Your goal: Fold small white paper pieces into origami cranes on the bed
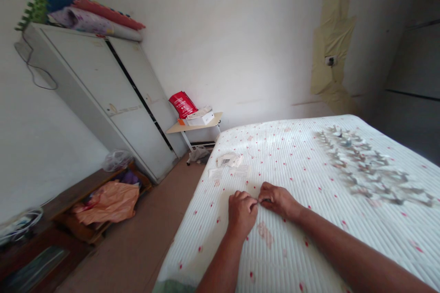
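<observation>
Close together over the bed, my left hand and my right hand both have their fingers closed in a pinch. Between the fingertips a tiny bit of something small shows, too little to name. Just beyond the hands lie printed paper sheets and a crumpled white packet with a dark label. Over on the right side of the bed, several small greyish folded or twisted pieces are laid out in rough rows; their kind is blurred.
A white ribbed bedspread with red dots covers the bed. Past its far left corner stands a small table with a red bag and white box. A grey cabinet and low wooden shelf line the left.
</observation>
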Demonstrator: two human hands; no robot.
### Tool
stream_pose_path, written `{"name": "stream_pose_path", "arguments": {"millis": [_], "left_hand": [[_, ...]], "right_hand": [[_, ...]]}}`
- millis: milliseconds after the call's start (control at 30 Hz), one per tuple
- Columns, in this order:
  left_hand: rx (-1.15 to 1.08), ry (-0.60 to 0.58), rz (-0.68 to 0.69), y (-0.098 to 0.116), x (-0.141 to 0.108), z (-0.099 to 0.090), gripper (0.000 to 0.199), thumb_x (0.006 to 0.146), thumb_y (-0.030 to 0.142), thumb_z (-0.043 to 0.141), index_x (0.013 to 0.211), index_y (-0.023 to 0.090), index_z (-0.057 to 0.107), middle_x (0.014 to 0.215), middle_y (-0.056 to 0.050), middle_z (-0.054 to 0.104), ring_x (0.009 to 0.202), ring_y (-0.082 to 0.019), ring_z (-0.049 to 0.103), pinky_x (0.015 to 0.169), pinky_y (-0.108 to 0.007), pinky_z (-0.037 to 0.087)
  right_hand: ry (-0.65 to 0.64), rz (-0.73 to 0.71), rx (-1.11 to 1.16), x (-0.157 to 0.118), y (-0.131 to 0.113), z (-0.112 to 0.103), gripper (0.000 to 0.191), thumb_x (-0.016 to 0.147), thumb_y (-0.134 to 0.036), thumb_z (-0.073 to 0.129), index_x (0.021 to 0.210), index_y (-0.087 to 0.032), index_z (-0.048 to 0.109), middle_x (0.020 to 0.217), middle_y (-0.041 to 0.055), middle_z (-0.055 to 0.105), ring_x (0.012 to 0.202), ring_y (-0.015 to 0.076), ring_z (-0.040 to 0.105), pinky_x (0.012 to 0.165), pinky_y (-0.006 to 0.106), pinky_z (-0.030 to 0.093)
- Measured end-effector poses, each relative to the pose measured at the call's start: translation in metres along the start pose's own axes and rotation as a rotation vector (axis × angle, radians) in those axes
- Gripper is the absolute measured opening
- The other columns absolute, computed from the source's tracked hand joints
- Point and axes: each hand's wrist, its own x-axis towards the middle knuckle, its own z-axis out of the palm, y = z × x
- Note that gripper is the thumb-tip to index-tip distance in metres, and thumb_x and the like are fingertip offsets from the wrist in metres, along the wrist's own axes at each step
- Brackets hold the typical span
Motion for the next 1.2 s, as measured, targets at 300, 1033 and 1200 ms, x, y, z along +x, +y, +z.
{"name": "stream_pose_path", "arguments": {"millis": [300,1033,1200], "left_hand": [[-0.002,0.000,-0.027,0.001,0.000,-0.002,0.010,0.072,0.016,0.056,0.069,0.023,0.063,0.076,0.001,0.061,0.082,-0.016,0.049,0.073,-0.029,0.030],[0.060,-0.028,-0.171,0.002,0.004,0.004,0.009,0.075,0.020,0.051,0.069,0.019,0.059,0.081,-0.001,0.059,0.086,-0.017,0.050,0.073,-0.028,0.031],[0.070,-0.021,-0.172,0.001,0.005,0.006,0.009,0.075,0.020,0.052,0.069,0.019,0.058,0.080,-0.001,0.059,0.085,-0.017,0.049,0.072,-0.028,0.031]], "right_hand": [[-0.044,0.037,-0.085,0.001,-0.007,-0.004,0.020,0.080,-0.018,0.046,0.081,-0.024,0.066,0.086,0.0002,0.055,0.069,0.0095,0.055,0.060,0.019,0.034],[-0.094,0.322,-0.171,0.016,-0.023,-0.008,0.017,0.075,-0.017,0.047,0.074,-0.018,0.064,0.086,0.0024,0.060,0.074,0.0132,0.056,0.058,0.021,0.032],[-0.082,0.367,-0.072,0.016,-0.022,-0.009,0.016,0.073,-0.016,0.048,0.074,-0.019,0.064,0.086,0.0020,0.060,0.075,0.0123,0.056,0.060,0.020,0.034]]}}
